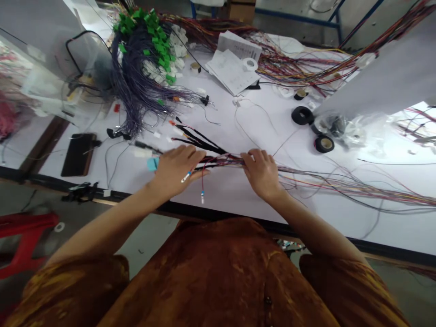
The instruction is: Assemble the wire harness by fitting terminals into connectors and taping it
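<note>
A long bundle of thin coloured wires (pixel 327 180) runs across the white table to the right. My left hand (pixel 180 171) is closed around the bundle's left part, with the thumb below it. My right hand (pixel 262 173) grips the same bundle farther right, fingers curled over the top. Between the hands, several black-sleeved branches (pixel 200 141) fan out to the upper left. A red wire with a blue-and-silver terminal (pixel 202 194) hangs toward the table's front edge. A light blue connector (pixel 152 164) shows just left of my left hand.
A heap of purple wires (pixel 136 68) with green connectors lies at the back left. A dark phone (pixel 79 154) rests near the front left edge. Black tape rolls (pixel 323 144) and a plastic bag (pixel 357 129) sit at right. Papers (pixel 233 70) lie at the back.
</note>
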The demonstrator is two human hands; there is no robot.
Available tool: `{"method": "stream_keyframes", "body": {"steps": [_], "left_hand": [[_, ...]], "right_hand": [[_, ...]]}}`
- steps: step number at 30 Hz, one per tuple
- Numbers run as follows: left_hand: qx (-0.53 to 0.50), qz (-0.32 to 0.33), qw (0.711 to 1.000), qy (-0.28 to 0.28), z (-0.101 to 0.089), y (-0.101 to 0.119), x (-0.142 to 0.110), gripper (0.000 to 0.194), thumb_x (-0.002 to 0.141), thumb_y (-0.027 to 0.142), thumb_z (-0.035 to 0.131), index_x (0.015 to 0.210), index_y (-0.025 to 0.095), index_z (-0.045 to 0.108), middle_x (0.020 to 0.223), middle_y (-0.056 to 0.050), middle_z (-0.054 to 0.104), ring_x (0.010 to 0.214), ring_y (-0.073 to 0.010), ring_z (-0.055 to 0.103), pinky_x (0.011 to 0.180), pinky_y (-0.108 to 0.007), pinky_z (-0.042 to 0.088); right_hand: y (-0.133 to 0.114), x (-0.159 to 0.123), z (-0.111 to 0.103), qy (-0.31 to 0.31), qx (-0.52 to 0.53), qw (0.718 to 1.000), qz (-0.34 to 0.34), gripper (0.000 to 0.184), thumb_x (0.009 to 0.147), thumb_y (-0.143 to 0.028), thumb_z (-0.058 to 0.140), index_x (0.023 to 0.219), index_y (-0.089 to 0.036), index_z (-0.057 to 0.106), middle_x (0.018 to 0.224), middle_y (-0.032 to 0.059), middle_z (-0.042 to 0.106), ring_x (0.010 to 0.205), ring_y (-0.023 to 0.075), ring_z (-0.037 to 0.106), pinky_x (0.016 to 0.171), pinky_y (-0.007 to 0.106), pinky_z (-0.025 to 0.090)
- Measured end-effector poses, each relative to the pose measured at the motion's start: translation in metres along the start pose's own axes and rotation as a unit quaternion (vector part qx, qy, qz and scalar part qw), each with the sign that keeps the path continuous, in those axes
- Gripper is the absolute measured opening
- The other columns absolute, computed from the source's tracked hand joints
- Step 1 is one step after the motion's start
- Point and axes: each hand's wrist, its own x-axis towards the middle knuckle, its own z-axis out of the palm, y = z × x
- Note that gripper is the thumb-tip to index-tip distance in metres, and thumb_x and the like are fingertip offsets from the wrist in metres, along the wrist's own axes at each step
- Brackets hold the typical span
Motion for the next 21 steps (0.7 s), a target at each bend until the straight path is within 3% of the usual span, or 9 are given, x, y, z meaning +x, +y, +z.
{"method": "stream_keyframes", "body": {"steps": [4,6,8,10,12,14,15,18,21], "left_hand": [[-0.034,-0.052,0.997,-0.054,0.059,-0.011,-0.04,0.043,0.084,0.049,0.067,0.117,0.02,0.067,0.119,-0.016,0.066,0.11,-0.0367,0.059,0.097,-0.05,0.043],[-0.116,-0.055,0.99,-0.05,0.075,-0.015,-0.051,0.039,0.087,0.048,0.064,0.115,0.022,0.068,0.124,-0.014,0.066,0.117,-0.0344,0.058,0.103,-0.051,0.041],[-0.238,-0.093,0.966,-0.035,0.078,-0.019,-0.054,0.034,0.091,0.049,0.057,0.109,0.023,0.07,0.118,-0.011,0.069,0.115,-0.0299,0.061,0.105,-0.048,0.043],[-0.364,-0.189,0.912,-0.003,0.074,-0.023,-0.052,0.037,0.092,0.052,0.052,0.101,0.022,0.071,0.109,-0.009,0.073,0.109,-0.0266,0.065,0.101,-0.044,0.048],[-0.469,-0.293,0.832,0.043,0.067,-0.028,-0.048,0.038,0.089,0.055,0.056,0.1,0.021,0.07,0.1,-0.008,0.074,0.101,-0.0247,0.069,0.096,-0.042,0.053],[-0.537,-0.347,0.765,0.076,0.059,-0.032,-0.045,0.038,0.083,0.053,0.066,0.106,0.022,0.068,0.098,-0.007,0.075,0.096,-0.0232,0.071,0.094,-0.041,0.056],[-0.556,-0.351,0.75,0.076,0.055,-0.034,-0.044,0.04,0.08,0.05,0.07,0.111,0.024,0.066,0.099,-0.006,0.074,0.098,-0.0232,0.071,0.095,-0.042,0.056],[-0.555,-0.313,0.771,-0.006,0.04,-0.042,-0.05,0.058,0.071,0.037,0.081,0.125,0.033,0.061,0.117,-0.007,0.071,0.114,-0.0284,0.067,0.103,-0.049,0.052],[-0.517,-0.276,0.803,-0.112,0.03,-0.053,-0.061,0.077,0.058,0.03,0.086,0.126,0.051,0.059,0.129,0.0,0.067,0.125,-0.0326,0.06,0.106,-0.054,0.05]], "right_hand": [[0.009,-0.032,0.03,-0.082,0.108,0.989,-0.062,0.047,0.087,-0.028,0.065,0.132,-0.016,0.055,0.13,0.017,0.056,0.117,0.0327,0.053,0.096,0.049,0.048],[0.021,-0.032,0.033,-0.062,0.198,0.975,-0.078,0.042,0.09,-0.034,0.063,0.128,-0.018,0.057,0.128,0.0143,0.058,0.118,0.0288,0.056,0.099,0.046,0.048],[0.037,-0.015,0.029,-0.009,0.267,0.962,-0.051,0.033,0.092,-0.036,0.06,0.12,-0.019,0.061,0.119,0.0115,0.062,0.11,0.0244,0.061,0.096,0.042,0.05],[0.054,0.019,0.023,0.04,0.283,0.958,0.014,0.027,0.092,-0.034,0.058,0.114,-0.019,0.064,0.112,0.0099,0.064,0.101,0.022,0.064,0.09,0.039,0.053],[0.067,0.064,0.018,0.054,0.249,0.963,0.085,0.025,0.092,-0.03,0.056,0.112,-0.017,0.064,0.111,0.0106,0.065,0.099,0.0217,0.064,0.088,0.038,0.053],[0.074,0.112,0.016,0.045,0.184,0.971,0.143,0.03,0.093,-0.029,0.056,0.116,-0.012,0.063,0.12,0.0153,0.064,0.109,0.0238,0.061,0.096,0.039,0.049],[0.074,0.134,0.015,0.033,0.148,0.974,0.168,0.035,0.093,-0.031,0.057,0.12,-0.009,0.061,0.125,0.0185,0.061,0.116,0.0263,0.058,0.098,0.041,0.047],[0.06,0.185,0.01,0.01,0.07,0.98,0.184,0.047,0.096,-0.039,0.054,0.122,0.0,0.055,0.129,0.0251,0.057,0.122,0.0293,0.053,0.101,0.042,0.042],[0.039,0.205,0.002,0.015,0.057,0.986,0.156,0.049,0.102,-0.044,0.037,0.112,0.001,0.054,0.127,0.0222,0.057,0.117,0.0204,0.055,0.102,0.035,0.039]]}}
